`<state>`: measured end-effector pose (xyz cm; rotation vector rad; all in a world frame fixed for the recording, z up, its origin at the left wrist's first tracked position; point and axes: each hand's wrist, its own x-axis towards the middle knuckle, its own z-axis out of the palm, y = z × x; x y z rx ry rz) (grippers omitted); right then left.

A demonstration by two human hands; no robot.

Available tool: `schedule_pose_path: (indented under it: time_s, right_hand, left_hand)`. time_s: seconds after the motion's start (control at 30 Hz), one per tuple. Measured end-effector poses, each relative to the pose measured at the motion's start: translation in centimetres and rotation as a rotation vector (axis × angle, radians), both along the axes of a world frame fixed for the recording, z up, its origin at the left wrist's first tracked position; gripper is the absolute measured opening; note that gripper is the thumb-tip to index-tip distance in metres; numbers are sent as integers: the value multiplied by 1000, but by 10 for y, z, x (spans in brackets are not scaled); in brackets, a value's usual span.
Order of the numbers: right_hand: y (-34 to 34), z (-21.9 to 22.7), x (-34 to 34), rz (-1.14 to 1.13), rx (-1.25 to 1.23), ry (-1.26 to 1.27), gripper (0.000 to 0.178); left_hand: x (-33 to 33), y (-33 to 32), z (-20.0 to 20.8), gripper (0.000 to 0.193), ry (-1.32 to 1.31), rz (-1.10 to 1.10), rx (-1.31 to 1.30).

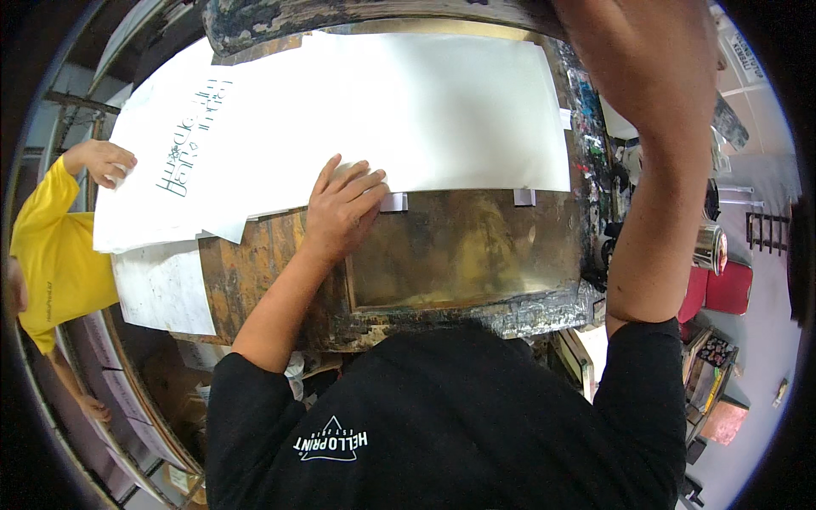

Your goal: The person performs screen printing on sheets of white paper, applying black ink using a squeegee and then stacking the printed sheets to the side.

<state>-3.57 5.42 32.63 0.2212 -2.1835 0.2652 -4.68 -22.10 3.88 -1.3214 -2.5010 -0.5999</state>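
Observation:
A large blank white sheet [459, 110] lies on a stained printing table [476, 255]. My left hand [344, 200] rests on the sheet's near edge, fingers spread, holding nothing. Small pale tabs [524, 197] sit along that edge. My right hand [629, 51] is raised at the top right, near the end of a dark, paint-crusted bar [382, 21]; its fingers are cut off by the picture's edge. To the left, white sheets with dark green lettering [191, 140] adjoin the blank one. A co-worker's hand [104, 161] touches their left edge.
The co-worker in a yellow shirt [64, 246] stands at the left beside racks [119, 382]. A worn white sheet [161, 289] covers the table's near left corner. At the right are a metal can [710, 248], a red chair [728, 287] and a small shelf [707, 374].

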Motion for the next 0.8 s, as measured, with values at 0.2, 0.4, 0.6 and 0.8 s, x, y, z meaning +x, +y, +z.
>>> schedule_pose_path:
  time_s: [0.2, 0.4, 0.6, 0.8]
  right_hand:
    - [31, 9, -8, -49, 119, -241, 63]
    - [20, -3, 24, -73, 194, -221, 52]
    - [13, -30, 45, -53, 265, -66, 60]
    - [29, 17, 9, 13, 135, -335, 55]
  left_hand:
    - [1, 18, 44, 28, -33, -16, -118]
    - [4, 35, 130, 106, -750, -59, 1065]
    - [55, 106, 65, 49, -805, 389, 824]
    - [64, 210, -31, 63, -24, 148, 1]
